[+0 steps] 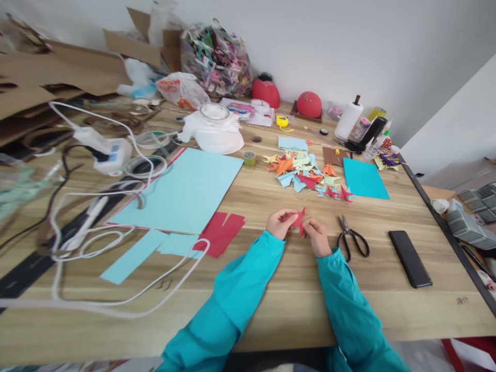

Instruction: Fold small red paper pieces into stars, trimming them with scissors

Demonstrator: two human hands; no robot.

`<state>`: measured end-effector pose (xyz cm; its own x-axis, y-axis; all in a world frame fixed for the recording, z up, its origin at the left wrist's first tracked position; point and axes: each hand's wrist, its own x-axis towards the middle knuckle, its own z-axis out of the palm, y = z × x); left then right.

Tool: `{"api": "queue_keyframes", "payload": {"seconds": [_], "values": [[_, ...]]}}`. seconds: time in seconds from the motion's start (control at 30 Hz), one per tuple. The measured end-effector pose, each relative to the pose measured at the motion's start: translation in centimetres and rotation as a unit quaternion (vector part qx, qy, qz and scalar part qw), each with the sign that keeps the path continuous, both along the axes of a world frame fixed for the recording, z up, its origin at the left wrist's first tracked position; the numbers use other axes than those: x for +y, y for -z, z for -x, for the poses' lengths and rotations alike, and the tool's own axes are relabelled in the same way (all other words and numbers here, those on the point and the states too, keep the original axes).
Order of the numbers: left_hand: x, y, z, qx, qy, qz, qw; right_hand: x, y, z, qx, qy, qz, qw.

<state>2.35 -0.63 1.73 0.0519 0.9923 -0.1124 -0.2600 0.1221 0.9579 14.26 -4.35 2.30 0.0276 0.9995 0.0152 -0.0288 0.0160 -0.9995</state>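
Note:
Between my two hands is a small folded red paper piece (299,221) with pointed tips, held just above the wooden table. My left hand (280,223) pinches its left side between thumb and fingers. On its right side, my right hand (316,235) has its fingertips closed on the lower edge. Beyond my hands lies a pile of folded paper shapes (306,173) in orange, pale green, light blue and red. Black-handled scissors (351,238) rest to the right of my right hand, their blades slightly apart. Red paper strips (220,233) lie left of my left hand.
Large light-blue sheets (186,188) and cut strips (134,257) cover the left side, near a looping white cable (135,302). A turquoise sheet (365,178) and a black phone (409,258) lie right. A white bottle (349,120), red pincushion (309,104) and bagged scraps (217,59) stand behind.

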Motion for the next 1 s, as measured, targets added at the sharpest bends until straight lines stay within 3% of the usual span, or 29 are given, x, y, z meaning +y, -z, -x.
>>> {"api": "queue_keyframes", "payload": {"seconds": [0.23,0.4,0.63,1.0], "values": [[-0.37,0.13,-0.18,0.040,0.035,-0.042,0.998,0.14,0.07,0.31,0.008,0.063,-0.011,0.998],[-0.45,0.15,-0.18,0.056,0.058,-0.063,0.995,0.18,0.21,0.18,-0.021,0.055,-0.023,0.998],[-0.50,0.15,-0.36,0.023,0.088,0.001,0.996,0.30,0.39,-0.07,-0.031,0.040,-0.031,0.998],[-0.24,0.36,-0.18,0.030,0.083,-0.045,0.995,0.18,0.05,-0.05,-0.016,0.022,-0.019,0.999]]}}
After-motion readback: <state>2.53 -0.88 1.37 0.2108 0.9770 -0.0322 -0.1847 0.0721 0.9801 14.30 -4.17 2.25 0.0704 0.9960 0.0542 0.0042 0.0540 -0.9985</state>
